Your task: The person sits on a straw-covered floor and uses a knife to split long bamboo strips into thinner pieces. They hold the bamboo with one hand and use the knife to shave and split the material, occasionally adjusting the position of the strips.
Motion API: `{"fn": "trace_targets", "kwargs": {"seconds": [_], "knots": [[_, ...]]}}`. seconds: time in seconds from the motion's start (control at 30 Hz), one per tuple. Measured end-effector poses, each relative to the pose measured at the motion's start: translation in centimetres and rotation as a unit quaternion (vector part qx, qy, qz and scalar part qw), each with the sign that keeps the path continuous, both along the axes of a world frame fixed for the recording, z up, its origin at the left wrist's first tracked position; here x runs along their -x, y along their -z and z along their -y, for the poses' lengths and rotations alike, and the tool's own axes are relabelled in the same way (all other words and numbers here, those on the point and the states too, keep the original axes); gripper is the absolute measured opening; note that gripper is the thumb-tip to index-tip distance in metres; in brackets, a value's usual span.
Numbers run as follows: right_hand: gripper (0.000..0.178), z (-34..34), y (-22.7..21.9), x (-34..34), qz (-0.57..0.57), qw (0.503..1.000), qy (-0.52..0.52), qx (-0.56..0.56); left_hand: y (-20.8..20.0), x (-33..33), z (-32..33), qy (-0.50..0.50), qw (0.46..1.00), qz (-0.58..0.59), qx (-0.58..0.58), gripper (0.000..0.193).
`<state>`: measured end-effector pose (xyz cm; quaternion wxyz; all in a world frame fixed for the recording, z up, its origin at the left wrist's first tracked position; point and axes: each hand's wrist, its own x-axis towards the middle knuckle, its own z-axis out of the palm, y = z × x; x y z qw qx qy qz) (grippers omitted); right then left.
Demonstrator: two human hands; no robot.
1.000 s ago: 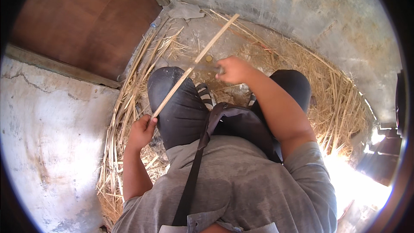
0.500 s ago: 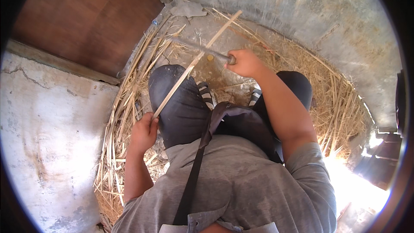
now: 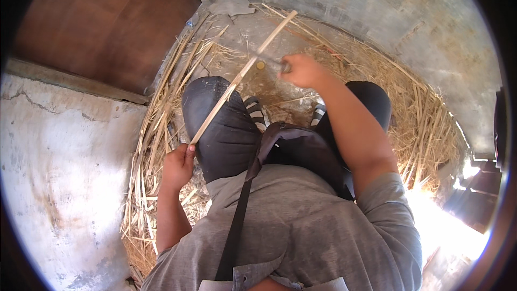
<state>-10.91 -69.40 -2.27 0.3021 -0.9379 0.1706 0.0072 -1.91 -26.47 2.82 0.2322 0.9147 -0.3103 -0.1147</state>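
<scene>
1. The pale wooden strip (image 3: 237, 83) slants from the person's left side up toward the far middle, passing over the left leg (image 3: 215, 129); whether it touches the trouser cloth cannot be told. A few frayed fibres stand along its middle.
2. The left hand (image 3: 178, 166) grips the strip's near end beside the left knee, thumb laid along the top and fingers curled against it.
3. The right hand (image 3: 305, 71) is closed around the handle of a thin dark tool (image 3: 285, 67), fingers wrapped together. The tool's far part is blurred and overlaps the strip's upper half; contact between them cannot be judged.
4. Below the tool, a small round yellow object (image 3: 260, 65) lies on the floor, near the striped footwear (image 3: 254, 110).
5. Long split pieces (image 3: 153, 151) lie heaped along the left side, and finer shavings (image 3: 414, 113) spread along the right.
6. Farther out, a brown panel (image 3: 107, 27) fills the upper left, a flat grey slab (image 3: 231, 5) lies by its corner, and a stained wall (image 3: 377, 11) curves behind.
</scene>
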Motion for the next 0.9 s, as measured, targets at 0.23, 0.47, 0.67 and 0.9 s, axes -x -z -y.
{"fn": "trace_targets", "kwargs": {"seconds": [0.23,0.47,0.67,0.9], "knots": [[0.059,-0.6,0.1,0.2,-0.012,0.997,-0.072,0.031,0.9,-1.4,-2.5,-0.009,1.0,-0.002,-0.029,0.04],[0.062,1.1,-0.5,0.4,-0.002,0.999,0.05,0.005,1.5,-1.0,-3.0,-0.011,0.999,-0.028,0.013,0.043],[0.062,-4.4,-4.5,-0.6,-0.113,0.971,-0.212,0.014,2.4,-2.3,-4.8,-0.048,0.973,-0.223,0.033,0.048],[0.059,1.6,0.1,0.2,0.01,0.998,0.039,-0.056,0.8,-3.0,-4.3,-0.103,0.888,-0.444,0.051,0.042]]}}
